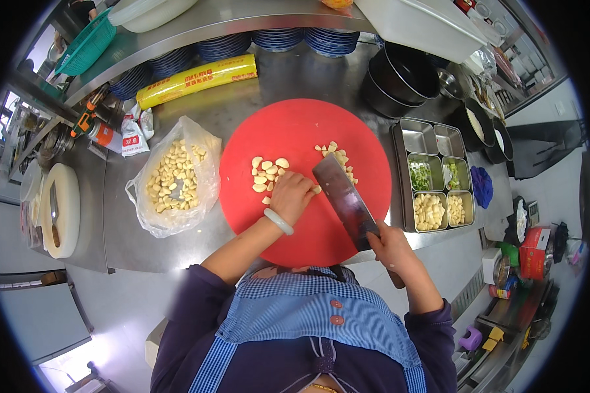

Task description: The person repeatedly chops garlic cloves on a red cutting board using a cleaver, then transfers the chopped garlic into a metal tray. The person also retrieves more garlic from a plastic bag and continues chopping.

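On a round red cutting board point(295, 132), my left hand point(292, 194) holds a garlic clove point(316, 189) at its fingertips. My right hand point(392, 245) grips the handle of a cleaver point(346, 201), whose broad blade lies over the board just right of that clove. Whole peeled garlic cloves point(270, 171) are spread beyond my left hand. Past the blade is a pile of cut garlic pieces point(339, 153), partly hidden by it. Left of the board, an open plastic bag point(204, 186) holds many peeled cloves point(169, 172).
A metal tray of square containers point(415, 135) with garlic and chopped greens stands right of the board. Black pots point(398, 78) are behind it. A yellow wrap roll point(199, 81) lies at the back, under a steel shelf point(216, 22). A knife lies on a white board point(71, 211) far left.
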`<state>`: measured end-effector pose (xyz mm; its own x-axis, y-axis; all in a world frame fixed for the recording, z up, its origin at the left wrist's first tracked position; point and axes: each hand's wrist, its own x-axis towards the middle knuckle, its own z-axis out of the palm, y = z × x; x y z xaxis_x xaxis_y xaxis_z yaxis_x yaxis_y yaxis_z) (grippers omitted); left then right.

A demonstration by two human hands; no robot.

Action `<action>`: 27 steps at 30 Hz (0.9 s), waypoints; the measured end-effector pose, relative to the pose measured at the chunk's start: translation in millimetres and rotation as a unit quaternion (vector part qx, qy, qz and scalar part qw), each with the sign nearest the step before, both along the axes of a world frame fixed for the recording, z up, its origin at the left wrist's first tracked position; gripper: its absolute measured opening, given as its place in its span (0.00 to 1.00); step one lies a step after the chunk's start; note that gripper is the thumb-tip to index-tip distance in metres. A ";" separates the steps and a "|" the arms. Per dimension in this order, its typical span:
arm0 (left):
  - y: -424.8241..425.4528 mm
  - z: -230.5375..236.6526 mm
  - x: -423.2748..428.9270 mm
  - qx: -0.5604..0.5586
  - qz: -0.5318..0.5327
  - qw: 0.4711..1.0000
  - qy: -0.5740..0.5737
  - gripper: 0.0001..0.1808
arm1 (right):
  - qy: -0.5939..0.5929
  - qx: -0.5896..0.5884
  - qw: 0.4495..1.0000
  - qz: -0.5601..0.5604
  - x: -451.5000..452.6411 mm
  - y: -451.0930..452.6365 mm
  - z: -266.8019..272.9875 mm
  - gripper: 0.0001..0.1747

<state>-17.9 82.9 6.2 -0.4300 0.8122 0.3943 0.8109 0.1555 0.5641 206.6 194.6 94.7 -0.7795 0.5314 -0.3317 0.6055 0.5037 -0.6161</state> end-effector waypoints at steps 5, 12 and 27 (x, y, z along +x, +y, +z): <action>-0.2 -2.7 -0.4 0.002 -0.004 1.000 0.015 0.05 | -0.034 0.012 0.999 0.024 -6.4 0.8 7.9 0.12; -0.7 -0.4 -0.2 -0.005 -0.014 0.999 0.041 0.05 | -0.064 0.067 0.991 0.101 -19.2 2.1 2.5 0.12; -5.8 10.5 -60.9 -0.069 0.076 0.990 0.094 0.05 | -0.026 0.012 0.999 0.027 0.8 -0.9 -4.0 0.12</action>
<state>-78.8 77.2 16.6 -0.4804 0.7955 0.3693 0.8613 0.3484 0.3698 207.4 193.7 90.7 -0.7892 0.4980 -0.3593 0.6080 0.5509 -0.5717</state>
